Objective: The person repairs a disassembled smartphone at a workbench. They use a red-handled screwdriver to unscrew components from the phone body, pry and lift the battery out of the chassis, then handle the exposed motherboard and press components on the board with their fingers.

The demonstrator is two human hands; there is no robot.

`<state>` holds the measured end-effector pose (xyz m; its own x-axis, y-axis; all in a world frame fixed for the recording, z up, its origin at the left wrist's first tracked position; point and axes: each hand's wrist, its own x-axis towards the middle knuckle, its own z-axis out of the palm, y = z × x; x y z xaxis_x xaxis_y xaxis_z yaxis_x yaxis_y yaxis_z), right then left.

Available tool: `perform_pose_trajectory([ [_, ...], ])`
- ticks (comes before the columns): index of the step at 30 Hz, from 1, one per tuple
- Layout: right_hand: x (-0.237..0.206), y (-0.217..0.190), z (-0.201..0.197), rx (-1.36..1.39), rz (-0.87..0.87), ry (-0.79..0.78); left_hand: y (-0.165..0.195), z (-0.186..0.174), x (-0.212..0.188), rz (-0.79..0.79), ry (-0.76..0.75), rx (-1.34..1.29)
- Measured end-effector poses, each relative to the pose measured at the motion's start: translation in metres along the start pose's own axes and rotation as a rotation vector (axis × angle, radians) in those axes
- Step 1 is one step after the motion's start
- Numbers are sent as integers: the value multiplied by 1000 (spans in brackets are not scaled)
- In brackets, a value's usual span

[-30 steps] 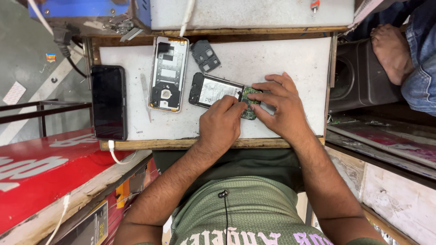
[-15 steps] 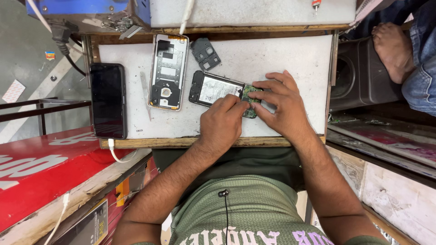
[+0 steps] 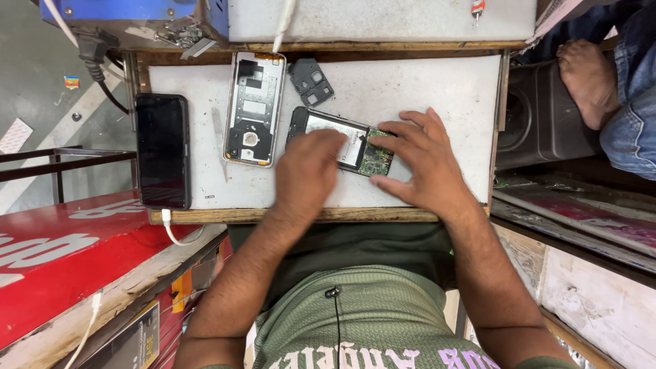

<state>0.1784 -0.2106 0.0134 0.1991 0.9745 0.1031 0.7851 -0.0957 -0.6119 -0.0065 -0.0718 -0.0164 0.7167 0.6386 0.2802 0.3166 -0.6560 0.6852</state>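
1. Nearest the camera, both forearms reach up from the person's green shirt (image 3: pixel 342 321) onto a small white worktable (image 3: pixel 424 89) with a wooden front edge.
2. The left hand (image 3: pixel 307 174) lies palm down, blurred, fingers together and resting on the near half of an opened phone (image 3: pixel 335 137). It presses on the phone rather than closing round it; whether any finger curls under the edge cannot be told.
3. The right hand (image 3: pixel 427 160) is spread flat, fingers apart, its fingertips (image 3: pixel 383 130) touching the right end of the same phone, where a green circuit board (image 3: pixel 377 158) is exposed. It clamps nothing.
4. So the opened phone sits between the two hands, lying flat and slightly tilted on the table's middle, its left end with the pale battery area showing above the left hand.
5. Just left of it lies a separate phone frame (image 3: pixel 254 106), back off, pale inner parts showing, lengthwise up the table.
6. Above the opened phone, apart from it, lies a small dark grey cover plate (image 3: pixel 311 80).
7. At the table's left edge a black phone (image 3: pixel 162 150) lies screen up, a white cable (image 3: pixel 179 236) leaving its near end.
8. Farthest right, beyond the table, another person's bare foot (image 3: pixel 588 78) rests by a dark speaker box (image 3: pixel 540 116).
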Motion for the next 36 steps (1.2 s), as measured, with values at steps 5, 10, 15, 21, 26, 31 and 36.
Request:
perform_pose_trajectory([
  [5, 0, 4, 5, -6, -24, -25, -11, -25, 21, -91, -70, 44],
  [10, -11, 22, 13, 222, -114, 55, 0, -52, 33, -139, -232, -11],
  [15, -23, 35, 19, 719, 108, 200, 8, -67, 25, -273, -334, -146],
  [21, -10, 34, 4, 1404, 274, 421, 38, -32, -9, -470, -324, -604],
  [26, 27, 20, -11, 1085, 381, 119, 54, -16, -33, -381, -487, -626],
  [31, 65, -2, -17, 345, 422, -301, 33, -33, -32, -313, -327, -450],
  [36, 74, -8, -7, -8, -126, -35, 12, -41, -27, -409, -195, -340],
])
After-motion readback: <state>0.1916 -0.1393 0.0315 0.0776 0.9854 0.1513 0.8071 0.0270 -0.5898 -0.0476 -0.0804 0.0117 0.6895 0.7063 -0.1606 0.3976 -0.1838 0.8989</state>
